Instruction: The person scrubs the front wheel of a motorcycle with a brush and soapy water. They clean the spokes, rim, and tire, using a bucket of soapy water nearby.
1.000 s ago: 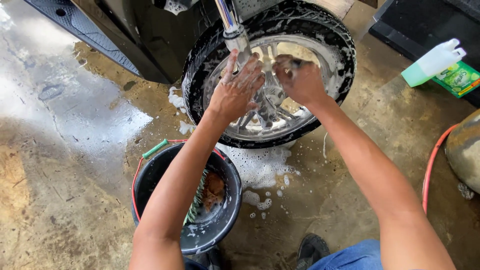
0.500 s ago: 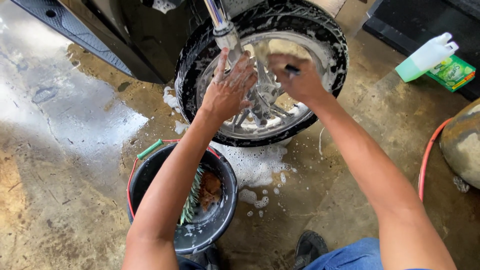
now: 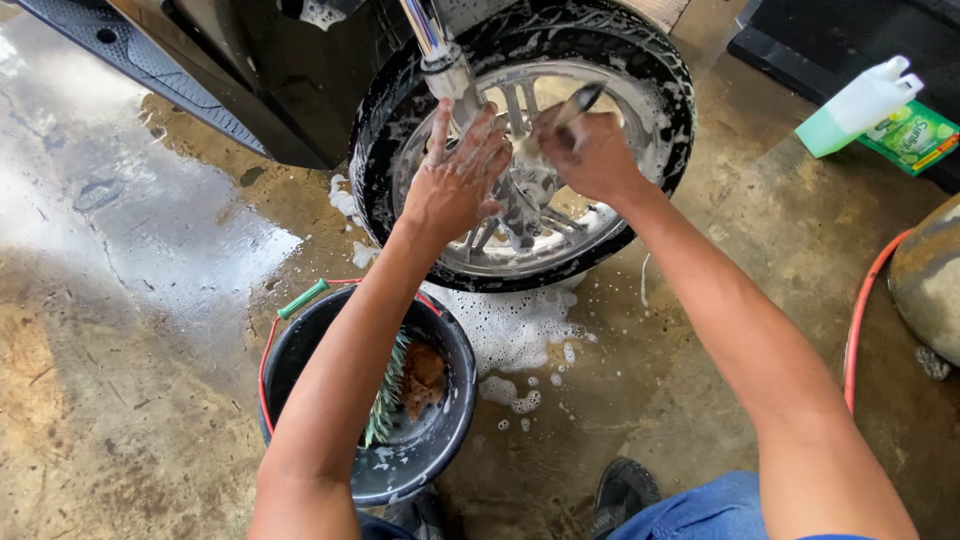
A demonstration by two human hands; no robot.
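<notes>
On the wet, stained concrete floor (image 3: 120, 330) at the left, a black plastic bucket (image 3: 440, 455) with a red wire handle holds a green bristle brush (image 3: 385, 395) and a brown sponge (image 3: 425, 375). Above it the left hand (image 3: 455, 180) lies flat, fingers spread, on the soapy chrome spokes of the motorcycle wheel (image 3: 520, 150), whose black knobbly tyre stands upright. White suds (image 3: 515, 330) pool beneath. The right hand (image 3: 590, 155) is closed round a small dark-handled brush (image 3: 580, 100), probably a toothbrush, pressed into the spokes. Farther right lie a pale green squeeze bottle (image 3: 855, 105), a green flat packet (image 3: 915, 135) and an orange hose (image 3: 860, 320).
</notes>
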